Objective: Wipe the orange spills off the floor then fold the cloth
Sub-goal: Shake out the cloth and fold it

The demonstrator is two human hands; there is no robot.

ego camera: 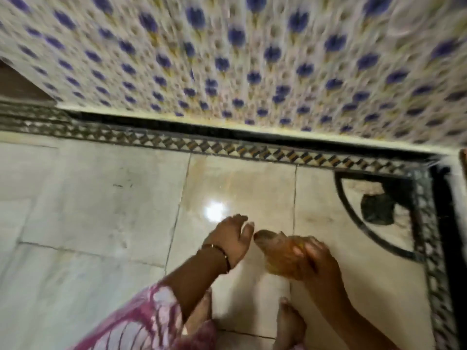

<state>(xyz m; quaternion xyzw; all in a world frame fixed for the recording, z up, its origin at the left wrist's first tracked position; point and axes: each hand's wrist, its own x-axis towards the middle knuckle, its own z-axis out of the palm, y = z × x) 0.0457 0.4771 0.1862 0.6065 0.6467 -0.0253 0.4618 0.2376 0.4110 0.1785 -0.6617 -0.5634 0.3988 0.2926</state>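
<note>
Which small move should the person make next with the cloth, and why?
Probably bring the left hand over to take the cloth's free end. The right hand grips the orange-stained cloth bunched, off the floor, and the left is open just beside it. The tiles look wet and shiny with only a faint tint, so folding seems next, though blur hides detail.

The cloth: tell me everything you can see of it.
The cloth is a small bunched wad, brownish with orange-yellow staining, soft and crumpled as it looks, not folded flat. The right hand grips it from the right side, fingers curled round it, with one rounded end poking out to the left. It lies low over the pale floor tiles; whether it touches them cannot be told. The left hand is beside it, fingers straight, apparently not touching it. Blur hides weave and edges.
</note>
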